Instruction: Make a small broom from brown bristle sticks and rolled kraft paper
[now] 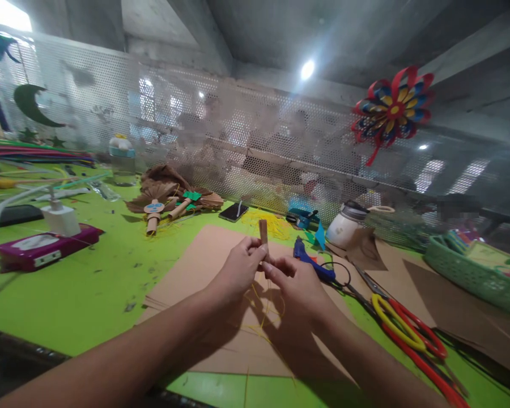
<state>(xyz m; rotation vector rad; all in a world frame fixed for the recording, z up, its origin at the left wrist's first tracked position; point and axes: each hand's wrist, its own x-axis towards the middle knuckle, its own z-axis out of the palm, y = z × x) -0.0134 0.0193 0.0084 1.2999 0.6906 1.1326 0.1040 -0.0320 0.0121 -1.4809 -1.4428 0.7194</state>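
Both my hands meet over a stack of brown paper sheets on the green table. My left hand is closed, pinching a small upright brown paper roll. My right hand is closed too, its fingertips gripping the lower end of the same roll. Thin yellow strands hang below my hands over the paper.
A blue glue gun and scissors with red and yellow handles lie to the right. A green basket, white jar, phone, brown paper crafts and a magenta box with a charger surround them. A perforated screen stands behind.
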